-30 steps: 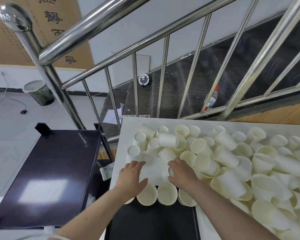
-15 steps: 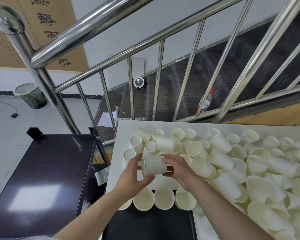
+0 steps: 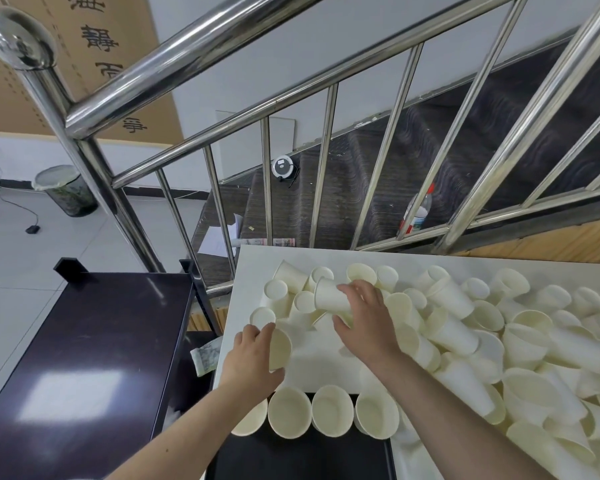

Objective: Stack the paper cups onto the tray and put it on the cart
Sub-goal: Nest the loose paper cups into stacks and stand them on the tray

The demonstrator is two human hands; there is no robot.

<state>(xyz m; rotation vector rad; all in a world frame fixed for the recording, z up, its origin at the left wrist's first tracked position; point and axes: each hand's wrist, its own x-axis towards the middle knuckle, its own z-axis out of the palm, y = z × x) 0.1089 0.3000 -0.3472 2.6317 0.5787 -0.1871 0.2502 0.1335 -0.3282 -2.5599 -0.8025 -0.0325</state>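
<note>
steel stair railing, grey tiled floor, perhaps dim stairs

Bright, even indoor light with strong wide-angle bending.

Soft light falls from above, so the white table and pale cups look almost washed out, with only faint shadows between them. A window-shaped glare patch sits on the glossy dark cart, and bright streaks run along the steel railing. The rails bow toward the edges. The hands show slight softness; the far floor stays fairly sharp.
</note>
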